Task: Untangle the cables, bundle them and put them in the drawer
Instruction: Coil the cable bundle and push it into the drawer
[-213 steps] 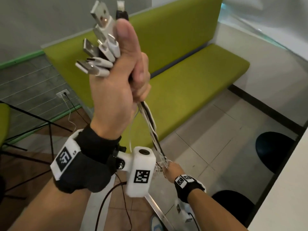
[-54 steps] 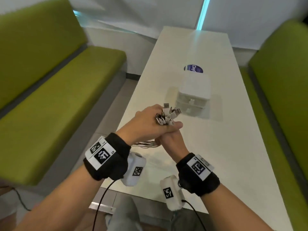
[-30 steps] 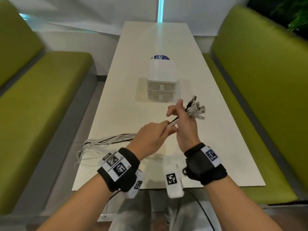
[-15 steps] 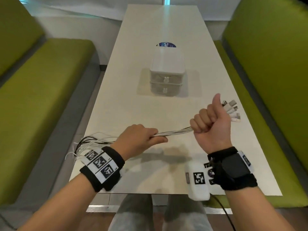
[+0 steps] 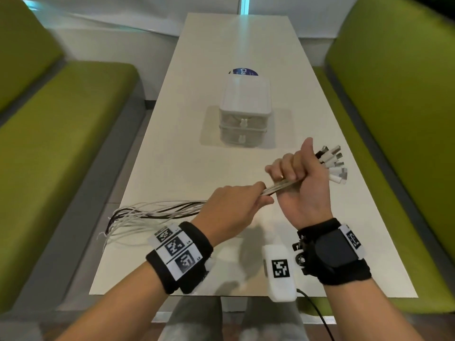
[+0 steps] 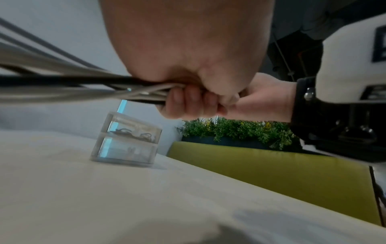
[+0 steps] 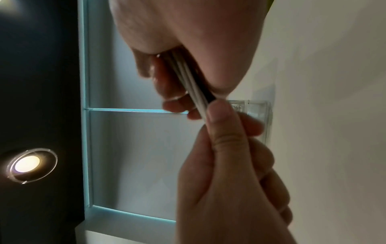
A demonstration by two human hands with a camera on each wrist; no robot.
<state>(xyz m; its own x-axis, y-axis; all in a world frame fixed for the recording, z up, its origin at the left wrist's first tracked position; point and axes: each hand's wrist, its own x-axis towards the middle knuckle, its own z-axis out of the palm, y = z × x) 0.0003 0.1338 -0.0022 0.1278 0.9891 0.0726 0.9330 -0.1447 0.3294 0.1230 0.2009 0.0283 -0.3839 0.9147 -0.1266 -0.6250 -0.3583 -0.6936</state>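
A bundle of white and black cables runs across the near part of the white table. My right hand grips the bundle just below its plug ends, which fan out to the right. My left hand holds the same bundle a short way along, close to the right hand; the loose tails trail left to the table's edge. In the left wrist view the cables enter my fist. In the right wrist view the cables pass between both hands. The small clear two-drawer box stands mid-table with both drawers closed.
Green benches flank the table on both sides. A round blue sticker lies behind the drawer box, whose top drawer shows some dark cables inside. Plants stand behind the right bench.
My left hand has moved right along the bundle, closer to the right hand. The right hand has turned a little, so the plug ends point more up and right.
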